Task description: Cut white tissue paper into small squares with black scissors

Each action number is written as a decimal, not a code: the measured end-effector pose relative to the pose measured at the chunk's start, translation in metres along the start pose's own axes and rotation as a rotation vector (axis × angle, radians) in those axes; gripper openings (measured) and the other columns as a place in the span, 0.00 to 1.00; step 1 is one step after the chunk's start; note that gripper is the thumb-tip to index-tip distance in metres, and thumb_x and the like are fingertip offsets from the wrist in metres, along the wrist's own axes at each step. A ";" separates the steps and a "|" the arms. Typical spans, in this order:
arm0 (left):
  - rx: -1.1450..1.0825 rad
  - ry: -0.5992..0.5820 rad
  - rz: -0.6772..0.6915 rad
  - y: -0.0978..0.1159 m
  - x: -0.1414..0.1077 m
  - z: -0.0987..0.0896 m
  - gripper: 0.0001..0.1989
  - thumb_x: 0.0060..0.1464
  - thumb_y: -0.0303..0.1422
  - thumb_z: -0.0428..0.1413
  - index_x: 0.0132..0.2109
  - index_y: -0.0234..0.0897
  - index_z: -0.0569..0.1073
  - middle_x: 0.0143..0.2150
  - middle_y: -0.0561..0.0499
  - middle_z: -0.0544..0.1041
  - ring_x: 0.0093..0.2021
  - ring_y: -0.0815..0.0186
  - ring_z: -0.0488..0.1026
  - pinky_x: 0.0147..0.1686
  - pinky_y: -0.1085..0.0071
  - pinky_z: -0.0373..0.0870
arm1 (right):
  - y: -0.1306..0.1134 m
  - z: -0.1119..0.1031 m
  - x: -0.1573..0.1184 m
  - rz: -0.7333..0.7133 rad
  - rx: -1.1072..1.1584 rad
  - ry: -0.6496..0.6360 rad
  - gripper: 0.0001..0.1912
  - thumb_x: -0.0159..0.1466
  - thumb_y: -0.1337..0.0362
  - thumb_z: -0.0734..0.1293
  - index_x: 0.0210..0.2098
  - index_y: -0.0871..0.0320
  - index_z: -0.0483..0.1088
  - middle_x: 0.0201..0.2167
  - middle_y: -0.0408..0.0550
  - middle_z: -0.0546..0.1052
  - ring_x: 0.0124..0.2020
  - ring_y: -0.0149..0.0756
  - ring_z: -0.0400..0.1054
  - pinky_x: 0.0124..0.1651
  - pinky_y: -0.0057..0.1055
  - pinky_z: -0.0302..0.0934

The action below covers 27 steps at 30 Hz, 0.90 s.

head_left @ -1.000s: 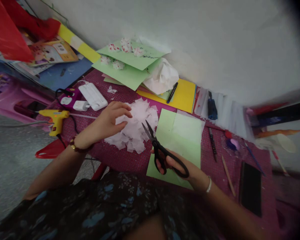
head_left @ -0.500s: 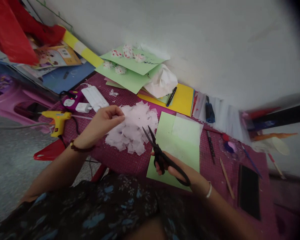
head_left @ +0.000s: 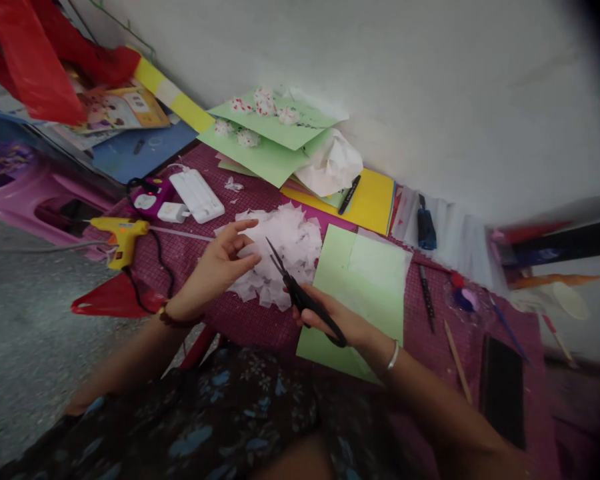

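My right hand point(head_left: 325, 313) is closed around the handles of black scissors point(head_left: 279, 261), whose blades are slightly parted and point up and left. Those tips hang over a pile of small white paper pieces point(head_left: 300, 240). At the pile's left side is my left hand point(head_left: 225, 263), its thumb and fingers apart, with nothing that I can make out between them. A light green sheet point(head_left: 330, 267) lies under and beyond my right hand, with a thin whitish sheet point(head_left: 380, 257) over its upper part.
A yellow glue gun point(head_left: 123, 240) sits at the table's left edge, near a white charger point(head_left: 197, 193). Green cards point(head_left: 265, 160) with paper flowers and crumpled tissue point(head_left: 333, 163) stand at the back. To the right lie a pen point(head_left: 427, 299), a wooden stick point(head_left: 459, 360) and a phone point(head_left: 503, 390).
My left hand has shifted right and its pinched fingers have spread apart. My right hand has brought the scissors left and slightly up, nearer to the left hand.
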<state>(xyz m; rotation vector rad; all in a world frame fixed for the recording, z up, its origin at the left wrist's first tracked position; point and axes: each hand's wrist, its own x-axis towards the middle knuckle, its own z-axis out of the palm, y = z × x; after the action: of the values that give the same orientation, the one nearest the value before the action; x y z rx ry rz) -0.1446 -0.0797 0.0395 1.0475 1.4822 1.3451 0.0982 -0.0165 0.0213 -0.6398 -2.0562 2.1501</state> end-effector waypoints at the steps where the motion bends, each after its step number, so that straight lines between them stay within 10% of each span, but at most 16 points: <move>1: 0.002 -0.014 0.004 -0.001 -0.001 0.000 0.30 0.52 0.30 0.61 0.61 0.41 0.64 0.31 0.56 0.71 0.26 0.71 0.66 0.25 0.73 0.60 | 0.000 0.000 0.002 0.000 0.001 -0.005 0.28 0.63 0.45 0.69 0.53 0.59 0.67 0.35 0.47 0.68 0.36 0.38 0.62 0.39 0.38 0.60; 14: -0.025 -0.037 0.016 -0.006 0.006 0.003 0.32 0.50 0.28 0.62 0.62 0.40 0.64 0.30 0.56 0.69 0.26 0.72 0.63 0.24 0.73 0.58 | 0.000 0.006 0.006 0.089 0.135 0.065 0.34 0.63 0.40 0.67 0.56 0.62 0.67 0.26 0.40 0.66 0.20 0.25 0.58 0.22 0.28 0.52; 20: 0.048 -0.007 0.041 -0.006 0.008 -0.001 0.31 0.51 0.29 0.61 0.62 0.42 0.65 0.30 0.56 0.68 0.26 0.71 0.63 0.24 0.73 0.59 | 0.007 -0.001 0.003 0.001 0.184 -0.081 0.36 0.65 0.37 0.63 0.59 0.60 0.66 0.35 0.47 0.70 0.33 0.32 0.66 0.36 0.32 0.61; 27: 0.634 0.245 0.345 -0.009 0.020 -0.026 0.18 0.54 0.32 0.59 0.53 0.41 0.74 0.57 0.44 0.73 0.55 0.55 0.70 0.55 0.54 0.68 | 0.016 -0.006 -0.020 0.000 0.405 -0.081 0.36 0.65 0.37 0.61 0.58 0.59 0.67 0.37 0.48 0.69 0.33 0.34 0.64 0.35 0.32 0.58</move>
<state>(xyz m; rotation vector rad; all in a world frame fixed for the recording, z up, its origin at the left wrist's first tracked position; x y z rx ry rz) -0.1757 -0.0680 0.0308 1.6410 2.0564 1.2916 0.1216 -0.0190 0.0101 -0.5061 -1.5731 2.5219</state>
